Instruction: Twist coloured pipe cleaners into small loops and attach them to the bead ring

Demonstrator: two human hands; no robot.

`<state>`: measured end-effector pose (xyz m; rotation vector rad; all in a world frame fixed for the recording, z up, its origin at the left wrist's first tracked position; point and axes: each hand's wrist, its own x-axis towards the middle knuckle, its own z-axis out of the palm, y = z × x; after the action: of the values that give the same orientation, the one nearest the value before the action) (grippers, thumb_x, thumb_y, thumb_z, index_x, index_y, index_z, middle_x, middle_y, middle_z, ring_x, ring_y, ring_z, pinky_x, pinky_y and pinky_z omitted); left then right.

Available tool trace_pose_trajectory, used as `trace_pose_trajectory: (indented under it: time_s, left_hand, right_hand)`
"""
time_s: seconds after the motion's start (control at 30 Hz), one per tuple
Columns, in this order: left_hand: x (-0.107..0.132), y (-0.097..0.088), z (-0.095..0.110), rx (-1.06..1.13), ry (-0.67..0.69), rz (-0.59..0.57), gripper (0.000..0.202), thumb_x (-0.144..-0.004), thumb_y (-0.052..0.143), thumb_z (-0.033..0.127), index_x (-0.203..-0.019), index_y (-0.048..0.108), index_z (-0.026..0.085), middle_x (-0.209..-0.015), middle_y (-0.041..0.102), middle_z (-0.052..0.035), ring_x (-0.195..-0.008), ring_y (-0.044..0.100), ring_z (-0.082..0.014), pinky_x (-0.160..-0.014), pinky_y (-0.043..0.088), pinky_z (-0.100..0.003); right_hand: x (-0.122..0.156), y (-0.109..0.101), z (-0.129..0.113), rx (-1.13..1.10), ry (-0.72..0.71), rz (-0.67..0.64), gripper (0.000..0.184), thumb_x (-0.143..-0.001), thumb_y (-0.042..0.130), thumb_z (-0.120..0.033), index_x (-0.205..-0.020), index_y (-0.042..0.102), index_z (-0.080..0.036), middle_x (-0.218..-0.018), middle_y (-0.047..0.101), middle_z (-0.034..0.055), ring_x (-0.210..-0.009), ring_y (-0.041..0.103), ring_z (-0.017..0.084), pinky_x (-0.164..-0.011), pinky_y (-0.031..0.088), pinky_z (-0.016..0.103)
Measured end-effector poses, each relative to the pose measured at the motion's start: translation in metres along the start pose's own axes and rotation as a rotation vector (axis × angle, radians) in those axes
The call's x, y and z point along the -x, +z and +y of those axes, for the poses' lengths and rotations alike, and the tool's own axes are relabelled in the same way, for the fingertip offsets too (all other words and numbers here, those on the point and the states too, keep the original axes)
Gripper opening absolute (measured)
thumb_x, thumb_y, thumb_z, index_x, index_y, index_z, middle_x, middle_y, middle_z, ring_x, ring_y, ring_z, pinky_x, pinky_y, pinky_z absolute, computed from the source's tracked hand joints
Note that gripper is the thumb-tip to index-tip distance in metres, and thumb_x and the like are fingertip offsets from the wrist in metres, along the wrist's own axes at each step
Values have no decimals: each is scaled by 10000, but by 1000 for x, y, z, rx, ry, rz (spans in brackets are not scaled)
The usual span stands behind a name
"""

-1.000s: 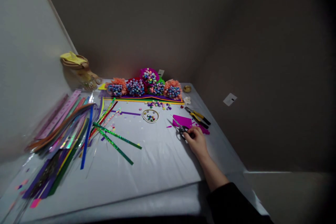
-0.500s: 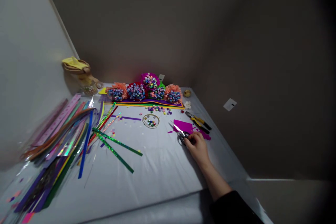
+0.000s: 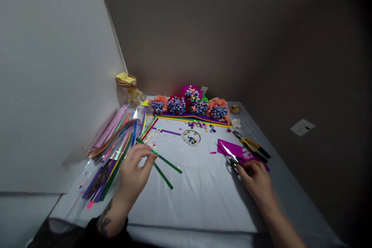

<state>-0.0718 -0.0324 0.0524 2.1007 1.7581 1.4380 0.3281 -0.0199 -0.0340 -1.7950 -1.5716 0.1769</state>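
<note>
My right hand [image 3: 257,180] rests on the table with its fingers closed around the dark handles of a pair of scissors [image 3: 232,157]. The blades point up-left over a magenta paper sheet [image 3: 231,148]. My left hand [image 3: 134,172] reaches over the table's left side, fingertips pinching a glittery green paper strip [image 3: 165,159]. A second green strip [image 3: 163,176] lies just beside it.
A pile of coloured paper strips [image 3: 113,145] lies along the left wall. Paper-star bouquets [image 3: 188,104] stand at the back on coloured sheets. A small ring of beads [image 3: 191,138], yellow-handled pliers [image 3: 252,146] and a jar [image 3: 129,89] also sit on the grey table [image 3: 203,193].
The view has swung left. My left hand has come into sight and taken hold of the green strip. My right hand stays on the scissors.
</note>
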Motion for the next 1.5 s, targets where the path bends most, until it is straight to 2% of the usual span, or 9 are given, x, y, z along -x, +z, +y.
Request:
trace_pose_trajectory:
  time_s: [0.1, 0.23, 0.53, 0.7, 0.97, 1.07, 1.23, 1.37, 1.5]
  left_hand:
    - [-4, 8, -20, -90, -2, -340, 106, -832, 590, 202, -740, 636, 174, -813, 636, -26, -840, 600, -186, -794, 491, -339]
    - [-11, 28, -30, -196, 32, -718, 143, -808, 566, 118, -897, 660, 179, -969, 623, -57, -984, 549, -221, -897, 431, -360]
    - [-16, 38, -33, -296, 226, -995, 56, -840, 551, 154, -848, 602, 177, -951, 569, -49, -927, 509, -210, -839, 381, -330]
    - [-16, 36, -28, -309, 287, -1004, 184, -844, 505, 93, -978, 568, 203, -948, 606, -28, -894, 530, -203, -800, 361, -324]
    - [-12, 32, -22, -359, 290, -947, 160, -862, 450, 90, -808, 572, 178, -867, 583, -52, -846, 526, -208, -788, 387, -333]
    - [-9, 26, -11, -273, 150, -761, 164, -855, 427, 86, -829, 563, 174, -901, 585, -66, -888, 528, -218, -828, 395, -352]
    - [-5, 18, 19, 165, -308, -464, 100, -848, 425, 178, -802, 514, 182, -763, 580, -19, -730, 555, -162, -682, 432, -265]
    - [-4, 20, 30, 299, -433, -478, 80, -796, 461, 201, -738, 511, 180, -688, 554, 4, -657, 535, -148, -617, 409, -244]
    - [-3, 28, 40, 323, -389, -512, 81, -791, 460, 196, -745, 524, 180, -701, 568, 3, -677, 541, -149, -630, 409, -244]
  right_hand:
    - [0, -7, 0, 24, 6, 2, 398, -711, 560, -568, -691, 600, -172, -807, 581, 96, -723, 544, 228, -656, 428, 348]
    - [2, -10, -10, 31, 5, 11, 387, -718, 555, -562, -692, 594, -178, -796, 578, 94, -708, 539, 224, -655, 426, 348]
    - [15, 4, -17, 26, -16, -148, 274, -741, 581, -454, -711, 577, -182, -805, 566, 78, -728, 526, 217, -662, 421, 336]
    - [16, 18, -26, 25, -13, -168, 291, -735, 578, -470, -684, 562, -184, -795, 565, 83, -718, 517, 220, -651, 412, 337]
    - [11, 14, -29, 37, 13, -88, 376, -724, 545, -551, -655, 576, -183, -752, 566, 90, -688, 522, 226, -626, 417, 342]
    - [0, 10, -11, 102, 27, -18, 405, -724, 524, -564, -670, 599, -170, -768, 574, 105, -713, 535, 241, -652, 427, 357]
    - [-11, 9, 2, 248, -18, -7, 447, -731, 482, -568, -686, 646, -154, -808, 613, 149, -820, 551, 311, -761, 410, 450]
    - [-8, 1, -52, 40, -11, -12, 369, -762, 512, -501, -740, 670, -168, -790, 615, 121, -796, 550, 280, -731, 416, 415]
    - [-1, 8, -145, -525, 6, -388, 266, -777, 599, -384, -964, 637, -199, -804, 600, 47, -681, 539, 177, -620, 435, 293]
